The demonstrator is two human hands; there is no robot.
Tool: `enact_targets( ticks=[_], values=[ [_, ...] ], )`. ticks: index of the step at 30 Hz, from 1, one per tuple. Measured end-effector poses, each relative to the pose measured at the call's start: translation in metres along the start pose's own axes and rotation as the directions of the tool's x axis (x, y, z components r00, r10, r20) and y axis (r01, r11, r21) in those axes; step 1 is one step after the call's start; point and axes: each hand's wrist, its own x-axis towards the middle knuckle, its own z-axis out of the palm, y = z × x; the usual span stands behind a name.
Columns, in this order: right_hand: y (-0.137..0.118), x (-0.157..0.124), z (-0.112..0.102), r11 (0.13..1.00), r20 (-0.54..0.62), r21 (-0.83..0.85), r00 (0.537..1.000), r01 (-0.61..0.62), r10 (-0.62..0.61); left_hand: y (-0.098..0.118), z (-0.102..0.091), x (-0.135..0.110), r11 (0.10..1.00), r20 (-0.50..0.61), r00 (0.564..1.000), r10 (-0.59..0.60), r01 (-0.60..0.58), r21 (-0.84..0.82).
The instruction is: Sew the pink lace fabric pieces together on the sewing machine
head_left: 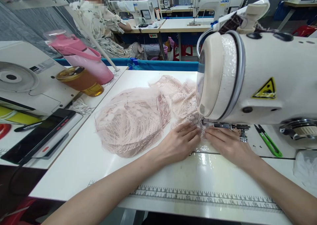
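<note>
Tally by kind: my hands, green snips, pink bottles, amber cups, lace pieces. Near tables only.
Hands: 2 (left hand, right hand)
Green snips: 1
Pink bottle: 1
Amber cup: 1
Lace: overlapping, can't count
Total, lace excluded: 5

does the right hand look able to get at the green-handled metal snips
Probably yes: the green-handled metal snips lie uncovered beside the right hand, nothing large between them, though the white sewing machine may crowd the approach.
</note>
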Motion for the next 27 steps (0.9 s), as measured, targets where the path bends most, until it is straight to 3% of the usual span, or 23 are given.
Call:
enact_targets(
  ticks=[7,13,23,25,27],
  values=[
    [-0.004,0.009,0.0,0.999,-0.04,0.043,0.999,-0.026,0.027,-0.001,-0.004,0.002,0.997,0.049,0.996,-0.073,0.074,-0.023],
    [-0.011,0.018,-0.003,0.969,-0.066,0.226,0.991,-0.097,0.115,0.005,-0.009,-0.001,0.996,-0.12,0.99,-0.078,0.073,-0.046],
    [-0.015,0.015,-0.015,0.921,-0.169,0.38,0.985,0.089,-0.026,0.007,-0.012,-0.001,0.995,-0.246,0.966,0.084,-0.067,0.075],
    [-0.014,0.013,-0.016,0.919,-0.185,0.371,0.98,0.135,-0.069,0.008,-0.011,-0.001,0.996,-0.214,0.973,0.085,-0.08,0.033],
    [-0.013,0.012,-0.016,0.93,-0.182,0.329,0.977,0.163,-0.106,0.007,-0.01,-0.001,0.997,-0.112,0.992,0.056,-0.062,-0.048]
  ],
)
